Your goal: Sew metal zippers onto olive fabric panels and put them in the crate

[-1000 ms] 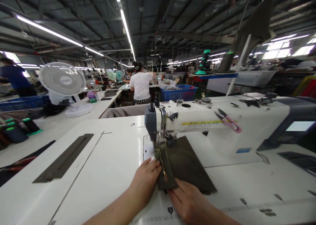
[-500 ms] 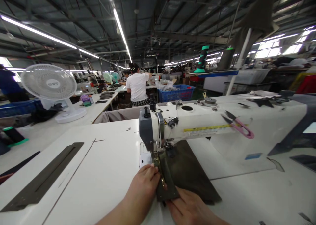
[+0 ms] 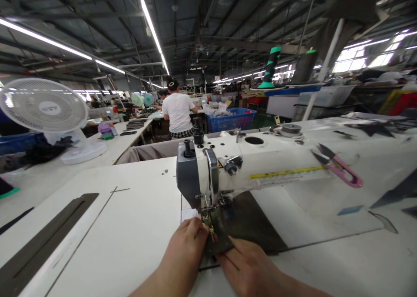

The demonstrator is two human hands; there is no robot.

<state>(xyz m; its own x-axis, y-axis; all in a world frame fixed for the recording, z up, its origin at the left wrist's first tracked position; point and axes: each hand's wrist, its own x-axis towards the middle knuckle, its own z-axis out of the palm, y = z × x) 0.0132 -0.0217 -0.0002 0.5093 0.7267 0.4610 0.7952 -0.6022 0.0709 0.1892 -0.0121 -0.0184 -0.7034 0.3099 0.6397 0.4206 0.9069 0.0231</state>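
A white sewing machine [image 3: 260, 162] stands on the white table [image 3: 130, 218], its needle head at the centre. Under the head lies a dark olive fabric piece [image 3: 247, 223] with a zipper strip along its left edge. My left hand [image 3: 184, 245] rests with fingers bent on the fabric's left edge, just beside the presser foot. My right hand [image 3: 250, 266] lies flat on the near edge of the fabric, fingers pressed down and pointing left.
Pink thread snips [image 3: 339, 166] lie on the machine arm. A long dark strip [image 3: 42, 240] lies on the table at left. A white fan [image 3: 45, 110] stands far left. A person in a white shirt [image 3: 177, 112] works beyond, near a blue basket [image 3: 231, 121].
The fabric has fed away under the presser foot, so less of it shows in front. Both hands stay on it. The camera has moved closer and lower.
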